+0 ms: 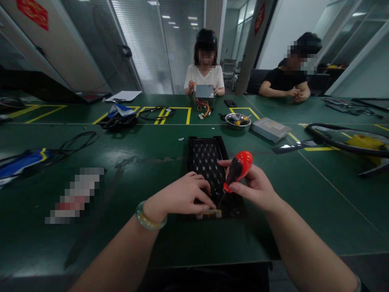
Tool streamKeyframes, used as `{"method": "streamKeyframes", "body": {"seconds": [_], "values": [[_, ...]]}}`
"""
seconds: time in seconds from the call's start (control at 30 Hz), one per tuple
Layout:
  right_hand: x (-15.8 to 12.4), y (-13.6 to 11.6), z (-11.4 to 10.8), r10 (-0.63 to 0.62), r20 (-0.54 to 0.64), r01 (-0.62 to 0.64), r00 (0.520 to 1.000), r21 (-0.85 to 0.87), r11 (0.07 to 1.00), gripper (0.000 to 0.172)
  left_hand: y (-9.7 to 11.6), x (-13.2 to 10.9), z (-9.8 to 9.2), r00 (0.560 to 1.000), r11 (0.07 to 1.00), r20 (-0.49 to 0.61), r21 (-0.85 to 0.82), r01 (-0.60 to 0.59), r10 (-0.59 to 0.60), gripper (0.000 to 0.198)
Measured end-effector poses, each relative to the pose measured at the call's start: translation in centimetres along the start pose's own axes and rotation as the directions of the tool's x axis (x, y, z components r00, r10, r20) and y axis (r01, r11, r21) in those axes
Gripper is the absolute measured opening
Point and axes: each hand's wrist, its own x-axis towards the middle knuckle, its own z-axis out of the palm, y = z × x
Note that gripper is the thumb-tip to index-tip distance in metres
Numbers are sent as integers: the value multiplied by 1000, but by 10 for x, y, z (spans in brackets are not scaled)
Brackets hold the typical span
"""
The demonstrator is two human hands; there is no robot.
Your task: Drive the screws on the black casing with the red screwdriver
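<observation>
A black perforated metal panel (204, 156) lies flat on the green table (136, 190) in front of me. My right hand (253, 186) is closed round a red-and-black screwdriver (239, 167), whose tip points down at the panel's near edge. My left hand (182, 195) rests on that near edge with its fingers curled, pinching a small brownish part (209, 213) beside the screwdriver tip. A pale bangle circles my left wrist.
A metal bowl (238, 121) of small parts, a grey drive (270, 129) and loose cables lie farther back. Across the table one person holds a grey box (204, 91); another sits with hands clasped. Black cables and a blue bag lie left; a black-and-yellow object lies right.
</observation>
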Motion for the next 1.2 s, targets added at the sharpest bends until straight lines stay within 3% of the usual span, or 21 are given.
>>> {"method": "streamKeyframes", "body": {"seconds": [0.17, 0.37, 0.6, 0.97, 1.2], "values": [[-1, 1, 0, 39, -11, -39, 999, -20, 999, 24, -2, -1, 1, 1000, 1000, 9, -14, -10, 10, 22], [0, 0, 5, 144, -130, -130, 981, 111, 985, 53, -3, -1, 0, 999, 1000, 41, -27, 4, -3, 27], [-2, 2, 1, 143, -73, -139, 987, 57, 989, 31, -3, 0, 0, 998, 1000, 56, 13, -2, 1, 26], [-2, 1, 4, 141, -117, -137, 983, 39, 990, 25, -2, -1, 0, 999, 1000, 46, 28, -1, 0, 26], [-3, 5, 5, 81, -207, -69, 975, 63, 996, 30, -2, -1, 0, 999, 1000, 37, 30, -10, 9, 26]]}}
